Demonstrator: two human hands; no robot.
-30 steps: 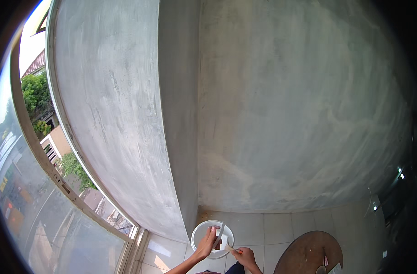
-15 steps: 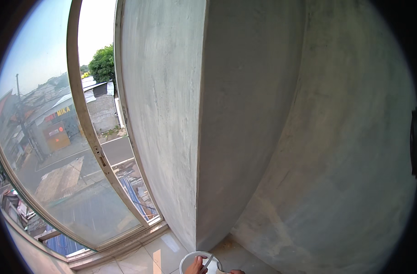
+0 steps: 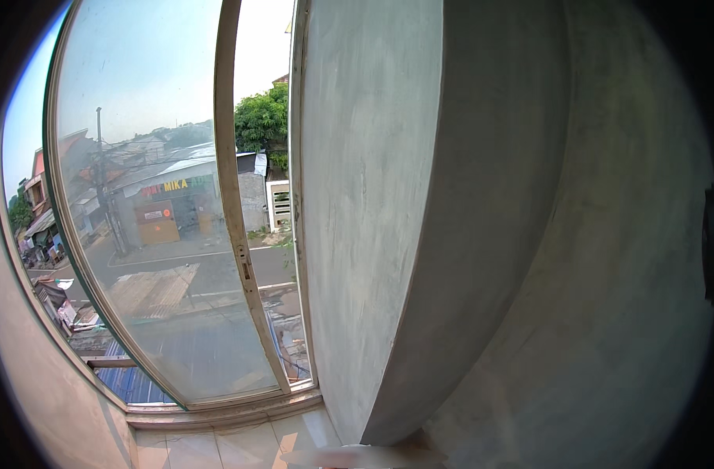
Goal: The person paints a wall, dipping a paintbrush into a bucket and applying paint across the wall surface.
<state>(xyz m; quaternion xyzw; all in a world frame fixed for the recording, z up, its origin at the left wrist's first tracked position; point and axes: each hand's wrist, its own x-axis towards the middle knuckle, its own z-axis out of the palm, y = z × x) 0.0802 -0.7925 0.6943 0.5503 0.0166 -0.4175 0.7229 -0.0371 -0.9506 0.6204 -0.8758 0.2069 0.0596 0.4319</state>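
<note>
Since half a second ago the view has swung left and upward, so the window and the pillar edge sit farther right, and the bucket has sunk almost out of the bottom of the picture. At the far left, a pale plastered wall point(image 3: 36, 344) curves along the rim, next to a sliding window pane point(image 3: 153, 328), hazy and set in a worn frame point(image 3: 230, 180). Through the glass show a utility pole point(image 3: 100, 180), a rusty corrugated sheet point(image 3: 153, 289) and a low shop building point(image 3: 177, 207) across the road; in the opening right of the frame stands a leafy green tree point(image 3: 261, 121). Below the window, a sill point(image 3: 224, 414) meets pale floor tiles point(image 3: 193, 449), with a strip of sunlight on them. Farther right, at the lower edge near the foot of the pillar point(image 3: 365, 195), a sliver of the white bucket's rim point(image 3: 355, 446) shows above a grey smear. Neither the left hand nor the right hand can be made out there, so I cannot tell whether either grip is spread, pressed together or pinching anything. The pillar's shaded side leads to a mottled grey wall point(image 3: 630, 234), and a slim dark object point(image 3: 710, 242) stands at the right rim.
</note>
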